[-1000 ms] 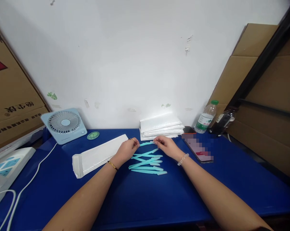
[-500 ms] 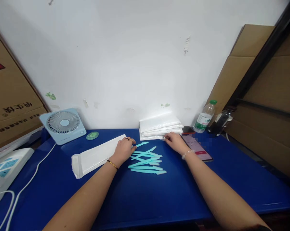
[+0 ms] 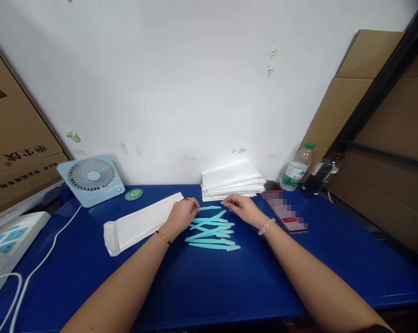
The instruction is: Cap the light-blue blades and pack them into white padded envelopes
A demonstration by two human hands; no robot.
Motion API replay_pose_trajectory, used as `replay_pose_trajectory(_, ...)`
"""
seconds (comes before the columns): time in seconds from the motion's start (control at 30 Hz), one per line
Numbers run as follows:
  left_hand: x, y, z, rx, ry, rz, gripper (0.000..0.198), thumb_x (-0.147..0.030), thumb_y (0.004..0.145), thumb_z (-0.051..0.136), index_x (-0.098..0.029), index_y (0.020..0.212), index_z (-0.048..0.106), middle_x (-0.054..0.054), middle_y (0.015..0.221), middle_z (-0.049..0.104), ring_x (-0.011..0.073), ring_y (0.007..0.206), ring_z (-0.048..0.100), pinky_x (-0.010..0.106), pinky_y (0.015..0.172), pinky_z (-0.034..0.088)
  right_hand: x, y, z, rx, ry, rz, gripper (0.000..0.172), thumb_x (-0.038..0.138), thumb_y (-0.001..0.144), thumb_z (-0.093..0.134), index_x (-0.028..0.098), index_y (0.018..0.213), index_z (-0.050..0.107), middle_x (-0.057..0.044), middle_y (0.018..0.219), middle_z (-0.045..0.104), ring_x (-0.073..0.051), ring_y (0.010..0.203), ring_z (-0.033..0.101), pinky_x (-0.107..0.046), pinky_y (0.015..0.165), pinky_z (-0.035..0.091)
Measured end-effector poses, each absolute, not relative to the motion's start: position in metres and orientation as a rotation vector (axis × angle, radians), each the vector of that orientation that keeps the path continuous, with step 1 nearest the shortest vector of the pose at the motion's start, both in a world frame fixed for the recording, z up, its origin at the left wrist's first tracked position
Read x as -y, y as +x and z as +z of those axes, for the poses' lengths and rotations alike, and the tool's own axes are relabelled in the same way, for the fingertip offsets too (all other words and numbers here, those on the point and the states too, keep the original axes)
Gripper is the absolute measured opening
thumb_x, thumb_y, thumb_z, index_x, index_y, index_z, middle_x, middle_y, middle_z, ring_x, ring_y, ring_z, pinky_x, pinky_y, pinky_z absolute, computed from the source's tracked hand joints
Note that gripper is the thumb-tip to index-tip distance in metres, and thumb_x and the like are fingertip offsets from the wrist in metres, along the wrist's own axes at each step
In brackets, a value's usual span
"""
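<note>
My left hand point(image 3: 184, 215) is closed on the handle end of a turquoise eyebrow razor point(image 3: 211, 208), whose blade end points right. In my right hand point(image 3: 243, 209), thumb and fingers pinch a small clear piece point(image 3: 224, 203) that looks like a blade cover, just right of the razor's tip and apart from it. Several more turquoise eyebrow razors point(image 3: 212, 241) lie crossed in a loose pile below and between the hands. A white padded mailer point(image 3: 139, 226) lies slantwise on the left, its right end partly behind my left hand.
White padded mailers point(image 3: 231, 178) are stacked at the wall. On the right are a phone point(image 3: 285, 215), a second dark phone point(image 3: 272, 186), a water bottle point(image 3: 295, 170) and a dark bottle point(image 3: 322, 175). A blue fan point(image 3: 93, 180), a green disc point(image 3: 133, 194) and a power strip point(image 3: 15, 249) with cables stand left.
My right hand has moved left from the stack's front edge toward the razor, with the small clear piece now showing. The razor in my left hand has shifted slightly right and turned more level.
</note>
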State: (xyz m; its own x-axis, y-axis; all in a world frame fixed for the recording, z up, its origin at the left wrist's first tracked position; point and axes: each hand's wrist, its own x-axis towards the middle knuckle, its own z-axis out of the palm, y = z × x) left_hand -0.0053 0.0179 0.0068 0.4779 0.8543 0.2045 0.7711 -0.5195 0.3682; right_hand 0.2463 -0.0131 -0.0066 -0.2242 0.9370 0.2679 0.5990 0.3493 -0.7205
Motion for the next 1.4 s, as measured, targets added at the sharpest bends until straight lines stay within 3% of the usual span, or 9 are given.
replay_pose_trajectory(0.5,-0.014,-0.001,0.007,-1.268,2.444,0.581,0.013,-0.029,0.083,0.05,-0.021,0.084,0.06,0.001,0.082,0.065,0.0167,0.077,0.059,0.025,0.066,0.042,0.02,0.233,0.0,2.03,-1.324,0.687,0.02,0.027,0.086,0.05,0.018,0.093,0.067,-0.003,0.076,0.066,-0.014,0.064,0.058,-0.024,0.059,0.043)
replay_pose_trajectory(0.63,-0.006,0.002,0.012,-1.217,2.455,0.514,0.02,-0.033,0.084,0.049,-0.021,0.091,0.062,0.003,0.092,0.066,0.0183,0.086,0.06,0.028,0.075,0.044,0.023,0.232,0.003,2.108,-1.331,0.636,0.022,0.026,0.087,0.049,0.018,0.095,0.067,-0.004,0.081,0.067,-0.015,0.07,0.058,-0.025,0.063,0.044)
replay_pose_trajectory(0.73,0.002,0.0,0.015,-1.15,2.554,0.439,0.057,-0.052,0.073,0.061,-0.019,0.118,0.054,0.01,0.121,0.058,0.0271,0.112,0.051,0.035,0.091,0.04,0.028,0.231,0.006,2.218,-1.331,0.481,0.03,0.036,0.082,0.058,0.018,0.106,0.064,-0.008,0.1,0.064,-0.022,0.096,0.056,-0.033,0.082,0.044)
replay_pose_trajectory(0.83,0.01,-0.002,0.016,-1.045,2.659,0.249,0.093,-0.061,0.051,0.073,-0.019,0.129,0.045,0.013,0.129,0.05,0.0336,0.118,0.044,0.039,0.093,0.039,0.039,0.226,0.012,2.4,-1.343,0.477,0.075,0.051,0.066,0.071,0.019,0.129,0.049,-0.012,0.123,0.052,-0.029,0.115,0.044,-0.041,0.094,0.038)
replay_pose_trajectory(0.87,0.012,-0.001,0.017,-1.035,2.675,0.195,0.09,-0.06,0.051,0.073,-0.019,0.127,0.048,0.013,0.125,0.052,0.0333,0.115,0.047,0.038,0.09,0.041,0.043,0.223,0.015,2.457,-1.357,0.482,0.085,0.055,0.061,0.073,0.019,0.133,0.045,-0.013,0.125,0.049,-0.03,0.115,0.043,-0.043,0.094,0.037)
replay_pose_trajectory(0.93,0.017,0.0,0.019,-1.058,2.694,0.143,0.068,-0.053,0.059,0.07,-0.019,0.116,0.054,0.012,0.113,0.058,0.03,0.105,0.053,0.035,0.082,0.044,0.053,0.215,0.021,2.544,-1.383,0.457,0.086,0.056,0.057,0.074,0.019,0.129,0.047,-0.012,0.12,0.05,-0.03,0.109,0.045,-0.042,0.09,0.04)
replay_pose_trajectory(1.07,0.022,0.005,0.02,-1.12,2.738,0.096,0.023,-0.026,0.071,0.057,-0.018,0.093,0.058,0.009,0.091,0.063,0.0241,0.083,0.06,0.032,0.069,0.046,0.066,0.198,0.026,2.638,-1.417,0.368,0.035,0.032,0.072,0.064,0.016,0.103,0.056,-0.009,0.102,0.053,-0.023,0.092,0.051,-0.032,0.075,0.044)
replay_pose_trajectory(1.17,0.024,0.007,0.014,-1.104,2.777,0.088,0.014,-0.022,0.068,0.056,-0.018,0.081,0.057,0.009,0.082,0.063,0.0242,0.075,0.061,0.033,0.065,0.046,0.067,0.189,0.02,2.658,-1.49,0.218,0.021,0.017,0.073,0.055,0.015,0.093,0.054,-0.01,0.098,0.054,-0.022,0.088,0.052,-0.03,0.072,0.043)
replay_pose_trajectory(1.4,0.026,0.012,0.016,-1.042,2.813,0.145,0.012,-0.024,0.07,0.059,-0.017,0.081,0.06,0.01,0.082,0.065,0.0261,0.075,0.062,0.036,0.068,0.046,0.061,0.182,0.008,2.669,-1.55,-0.063,0.016,0.023,0.075,0.053,0.016,0.09,0.054,-0.011,0.092,0.062,-0.026,0.086,0.058,-0.033,0.071,0.04)
